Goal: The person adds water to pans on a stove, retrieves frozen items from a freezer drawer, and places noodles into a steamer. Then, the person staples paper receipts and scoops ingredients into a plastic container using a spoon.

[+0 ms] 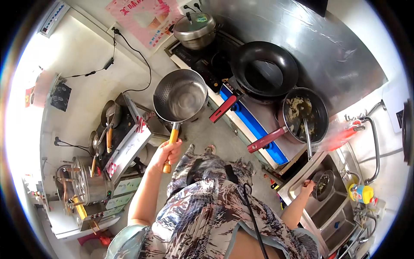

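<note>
The person is handling two vessels at once, one in each hand, and this two-handed holding appears to be the step in hand. The left hand (170, 152) is holding out a hammered steel saucepan (181, 97), its grip wrapping fully round the wooden handle (173, 137), while the bowl is hanging over the floor, just beside the stove tabletop (254, 116). Whether any liquid is lying inside is hard to tell. The right hand (308, 186) is reaching across to the sink (318, 210), its grip closing on the near side of a small dark pan (330, 179) with pale bits in it; whether that pan is resting on the basin floor or hovering above it, I cannot tell. A red-handled deep pan (320, 116) is standing nearby, holding food and a metal ladle (307, 134), with a black wok (264, 71) sitting beyond it. Judging from this spread, moving either vessel calls for a firm grip, with the saucepan staying level and clear of the tabletop's edge, and the small pan clearing the sink's rim.
</note>
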Motion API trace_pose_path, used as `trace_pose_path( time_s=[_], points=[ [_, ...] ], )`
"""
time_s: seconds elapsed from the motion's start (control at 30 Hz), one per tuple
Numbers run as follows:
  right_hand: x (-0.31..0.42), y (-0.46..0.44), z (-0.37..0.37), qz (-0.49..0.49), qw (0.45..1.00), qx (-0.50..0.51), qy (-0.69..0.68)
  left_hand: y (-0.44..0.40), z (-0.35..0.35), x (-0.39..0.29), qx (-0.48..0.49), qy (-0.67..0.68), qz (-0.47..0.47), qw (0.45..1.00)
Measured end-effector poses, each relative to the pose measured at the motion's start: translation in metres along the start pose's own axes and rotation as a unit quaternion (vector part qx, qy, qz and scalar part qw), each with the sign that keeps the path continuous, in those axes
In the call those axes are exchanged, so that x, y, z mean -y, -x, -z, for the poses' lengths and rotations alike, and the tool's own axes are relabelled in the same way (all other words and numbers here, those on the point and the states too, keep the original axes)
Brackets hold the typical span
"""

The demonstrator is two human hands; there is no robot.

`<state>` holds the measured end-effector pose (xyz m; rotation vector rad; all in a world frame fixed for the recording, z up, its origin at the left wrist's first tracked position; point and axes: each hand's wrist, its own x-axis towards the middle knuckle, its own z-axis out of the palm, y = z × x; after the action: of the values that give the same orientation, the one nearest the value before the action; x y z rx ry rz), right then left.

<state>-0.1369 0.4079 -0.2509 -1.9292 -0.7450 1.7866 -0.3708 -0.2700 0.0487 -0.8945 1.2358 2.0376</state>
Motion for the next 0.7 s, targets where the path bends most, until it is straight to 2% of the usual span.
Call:
trace_pose_path(
  time_s=[0.07, 0.13, 0.17, 0.2, 0.27, 0.33, 0.4, 0.53, 0.6, 0.63, 0.67, 0.7],
  points=[
    [0.002, 0.008, -0.011, -0.012, 0.998, -0.026, -0.047, 0.002, -0.004, -0.002, -0.009, 0.011, 0.002, 1.000],
    [0.011, 0.013, -0.006, -0.038, 0.996, -0.049, 0.058, 0.001, -0.004, -0.002, -0.016, 0.023, 0.002, 1.000],
    [0.008, -0.025, 0.015, -0.035, 0.995, -0.071, 0.062, 0.000, -0.003, -0.001, -0.017, 0.021, 0.013, 1.000],
    [0.009, -0.038, 0.032, -0.032, 0.996, -0.064, 0.061, 0.001, -0.001, 0.002, -0.018, 0.020, 0.024, 0.999],
    [0.008, -0.044, 0.039, -0.086, 0.980, -0.039, 0.173, -0.005, 0.006, 0.000, 0.000, 0.040, 0.027, 0.999],
    [0.013, -0.022, 0.030, -0.123, 0.976, -0.079, 0.162, -0.024, 0.020, -0.012, -0.020, 0.044, 0.048, 0.998],
    [0.004, -0.029, 0.035, -0.094, 0.941, -0.080, 0.315, -0.048, 0.035, -0.024, -0.027, 0.035, 0.053, 0.998],
    [0.011, -0.006, 0.034, -0.089, 0.942, -0.102, 0.307, -0.121, 0.070, -0.053, -0.008, -0.028, 0.069, 0.997],
    [0.025, 0.039, 0.004, -0.004, 0.900, -0.190, 0.392, -0.164, 0.079, -0.072, 0.018, -0.065, 0.079, 0.995],
    [0.025, 0.061, -0.006, 0.035, 0.871, -0.236, 0.429, -0.193, 0.089, -0.081, 0.062, -0.039, 0.093, 0.993],
    [0.023, 0.069, -0.010, 0.152, 0.927, -0.175, 0.296, -0.220, 0.094, -0.091, 0.075, -0.039, 0.101, 0.991],
    [0.023, 0.080, -0.014, 0.159, 0.924, -0.188, 0.292, -0.248, 0.096, -0.100, 0.101, -0.067, 0.112, 0.986]
  ],
)
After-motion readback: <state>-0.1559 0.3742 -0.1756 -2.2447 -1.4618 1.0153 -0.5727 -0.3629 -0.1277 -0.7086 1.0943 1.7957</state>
